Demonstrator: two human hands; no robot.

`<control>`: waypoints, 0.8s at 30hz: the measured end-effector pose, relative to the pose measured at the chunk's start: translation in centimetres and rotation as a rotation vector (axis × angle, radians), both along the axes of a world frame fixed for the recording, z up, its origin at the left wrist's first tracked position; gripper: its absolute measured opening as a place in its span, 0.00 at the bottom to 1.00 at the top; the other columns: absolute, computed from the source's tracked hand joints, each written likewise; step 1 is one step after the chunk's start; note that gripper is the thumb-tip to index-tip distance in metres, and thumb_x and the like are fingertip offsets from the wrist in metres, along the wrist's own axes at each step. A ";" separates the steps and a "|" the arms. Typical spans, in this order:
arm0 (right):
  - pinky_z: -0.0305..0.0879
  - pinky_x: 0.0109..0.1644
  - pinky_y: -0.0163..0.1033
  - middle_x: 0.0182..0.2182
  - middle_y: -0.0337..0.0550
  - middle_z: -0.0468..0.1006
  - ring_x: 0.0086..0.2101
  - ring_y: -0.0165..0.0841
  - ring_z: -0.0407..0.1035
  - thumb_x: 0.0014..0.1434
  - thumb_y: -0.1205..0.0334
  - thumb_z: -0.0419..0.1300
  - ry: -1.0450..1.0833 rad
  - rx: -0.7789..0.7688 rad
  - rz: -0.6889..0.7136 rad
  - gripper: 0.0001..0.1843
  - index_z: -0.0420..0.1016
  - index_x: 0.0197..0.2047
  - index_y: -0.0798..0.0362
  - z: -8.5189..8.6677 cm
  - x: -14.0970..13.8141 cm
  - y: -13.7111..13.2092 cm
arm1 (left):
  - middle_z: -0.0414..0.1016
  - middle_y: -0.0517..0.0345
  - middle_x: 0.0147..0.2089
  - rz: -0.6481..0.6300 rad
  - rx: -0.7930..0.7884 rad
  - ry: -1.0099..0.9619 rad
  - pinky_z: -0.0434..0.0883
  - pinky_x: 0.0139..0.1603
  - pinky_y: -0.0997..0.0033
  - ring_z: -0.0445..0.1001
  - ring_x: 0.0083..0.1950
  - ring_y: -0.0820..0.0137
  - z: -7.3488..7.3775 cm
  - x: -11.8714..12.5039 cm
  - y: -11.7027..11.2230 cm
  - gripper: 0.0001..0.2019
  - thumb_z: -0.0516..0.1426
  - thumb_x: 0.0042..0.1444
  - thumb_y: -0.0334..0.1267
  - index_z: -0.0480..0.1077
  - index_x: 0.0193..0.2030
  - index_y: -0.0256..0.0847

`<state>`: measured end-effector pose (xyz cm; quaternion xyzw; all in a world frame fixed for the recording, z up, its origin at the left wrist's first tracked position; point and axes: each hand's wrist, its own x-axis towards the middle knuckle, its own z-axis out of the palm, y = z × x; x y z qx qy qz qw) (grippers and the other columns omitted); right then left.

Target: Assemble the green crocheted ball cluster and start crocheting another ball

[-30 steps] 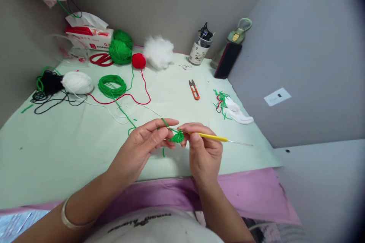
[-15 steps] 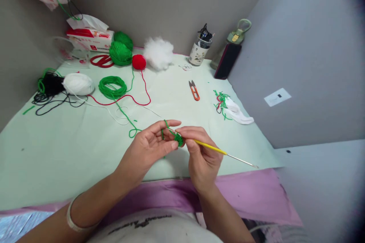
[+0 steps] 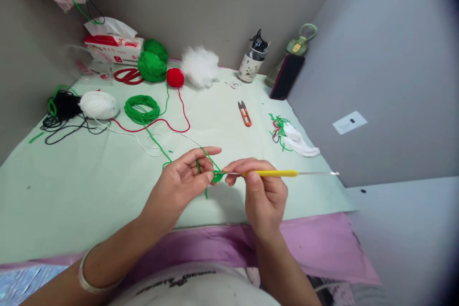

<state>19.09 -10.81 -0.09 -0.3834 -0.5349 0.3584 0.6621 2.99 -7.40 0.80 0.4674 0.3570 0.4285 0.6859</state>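
Between thumb and fingers, my left hand (image 3: 184,177) pinches a small green crochet piece (image 3: 217,177). Green yarn runs over its raised index finger, and a short green tail hangs below the piece. My right hand (image 3: 263,186) is closed around the yellow grip of a crochet hook (image 3: 276,173), held nearly level. The hook's left tip is at the crochet piece; its other metal end points right. From the left hand the working yarn leads back to a loose green yarn coil (image 3: 142,110) on the table.
Behind the coil are green yarn balls (image 3: 152,66), a red ball (image 3: 175,78) and white stuffing (image 3: 200,67). A white yarn ball (image 3: 99,105) lies left beside black yarn. Orange thread snips (image 3: 245,114), yarn scraps (image 3: 279,126), a pen jar (image 3: 249,64) and a phone (image 3: 287,76) stand or lie right.
The crochet hook has swung from sloping down rightward to nearly level, and my right hand has shifted right. My left hand with the crochet piece moved slightly left; the yarn between them is stretched longer.
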 end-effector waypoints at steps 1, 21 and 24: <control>0.73 0.36 0.40 0.38 0.44 0.81 0.33 0.31 0.74 0.70 0.66 0.53 -0.061 0.029 -0.026 0.12 0.78 0.44 0.50 0.1 0.0 -0.1 | 0.71 0.61 0.36 0.007 0.007 0.012 0.70 0.42 0.73 0.71 0.39 0.72 0.0 0.0 0.0 0.16 0.62 0.60 0.36 0.76 0.55 0.48; 0.74 0.41 0.43 0.40 0.45 0.79 0.40 0.35 0.75 0.67 0.71 0.55 -0.461 0.227 -0.267 0.14 0.78 0.49 0.47 -0.4 -0.5 -0.2 | 0.74 0.60 0.36 -0.052 -0.400 -0.293 0.71 0.43 0.77 0.71 0.36 0.76 0.2 0.4 0.4 0.20 0.66 0.56 0.36 0.77 0.56 0.40; 0.73 0.35 0.41 0.34 0.43 0.78 0.33 0.33 0.73 0.69 0.67 0.54 -0.189 0.091 -0.186 0.11 0.78 0.42 0.49 0.2 -0.7 0.3 | 0.73 0.61 0.36 -0.035 -0.325 -0.246 0.71 0.45 0.76 0.72 0.38 0.75 0.4 0.3 0.4 0.19 0.66 0.55 0.34 0.78 0.55 0.42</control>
